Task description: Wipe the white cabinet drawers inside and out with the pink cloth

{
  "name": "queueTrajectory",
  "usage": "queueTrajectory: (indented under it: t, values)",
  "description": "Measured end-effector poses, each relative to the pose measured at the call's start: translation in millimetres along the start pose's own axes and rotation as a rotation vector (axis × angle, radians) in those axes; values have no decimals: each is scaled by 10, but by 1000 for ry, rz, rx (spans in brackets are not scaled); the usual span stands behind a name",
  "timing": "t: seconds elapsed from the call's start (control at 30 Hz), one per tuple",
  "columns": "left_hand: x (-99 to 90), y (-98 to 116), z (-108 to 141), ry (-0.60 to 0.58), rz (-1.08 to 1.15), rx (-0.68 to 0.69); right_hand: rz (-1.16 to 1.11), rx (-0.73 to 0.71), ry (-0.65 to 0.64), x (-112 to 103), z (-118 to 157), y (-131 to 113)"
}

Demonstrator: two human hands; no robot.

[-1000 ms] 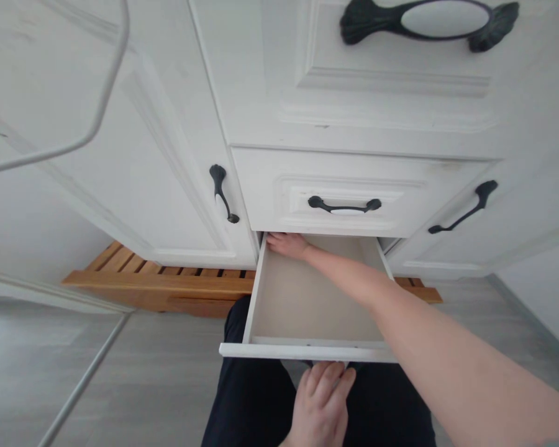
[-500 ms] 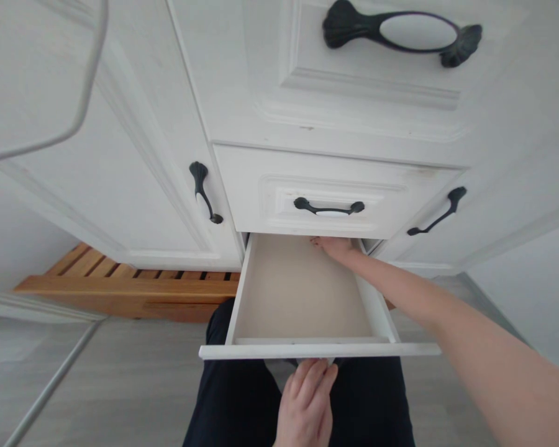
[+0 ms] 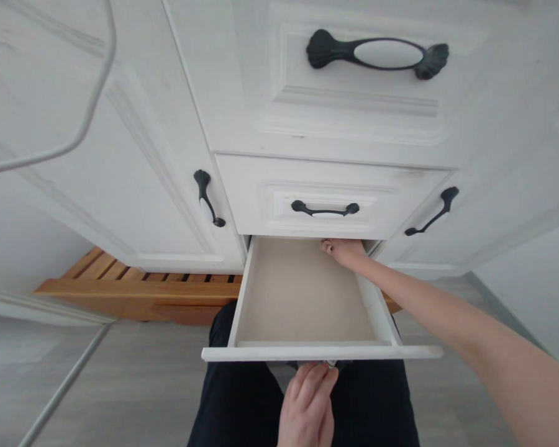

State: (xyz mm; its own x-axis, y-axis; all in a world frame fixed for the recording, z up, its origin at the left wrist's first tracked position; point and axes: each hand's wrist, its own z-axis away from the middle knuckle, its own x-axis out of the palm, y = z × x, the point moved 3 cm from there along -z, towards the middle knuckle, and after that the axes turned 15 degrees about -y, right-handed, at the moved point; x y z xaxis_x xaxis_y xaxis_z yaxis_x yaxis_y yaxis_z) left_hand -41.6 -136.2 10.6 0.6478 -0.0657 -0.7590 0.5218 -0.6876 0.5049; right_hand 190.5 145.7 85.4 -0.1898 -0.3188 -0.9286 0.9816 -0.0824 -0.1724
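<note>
Grey floor [image 3: 153, 385] is showing faint streaks; pale strip [image 3: 69, 379] is crossing it at left. Wooden bench [image 3: 121, 298] is sitting low at the floor, slats running back from its front rail. Cabinet [image 3: 135, 186] is hiding the slats' far ends; whether it is resting on them, cannot tell.

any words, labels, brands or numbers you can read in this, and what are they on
None: no readable text on the pulled-out drawer, the closed drawer front right above it, or the slatted wood below.
The small dark mark on the upper white front is too small to make out; no letters can be read in it.
</note>
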Motion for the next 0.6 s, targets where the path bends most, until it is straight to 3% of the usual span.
queueTrajectory:
  t: [0.2,0.33,0.43,0.6]
  values:
    - [17,4,-32,58,50,-13,-19,176,-18,209,-36,-87]
    - [43,6,-22,57,55,-21,-98,108,-78,225,-216,-313]
    - [54,9,-22,84,68,-25,-156,-29,-115,217,-344,-648]
    - [59,7,-39,110,77,-33,-217,-222,-175,322,-516,-1437]
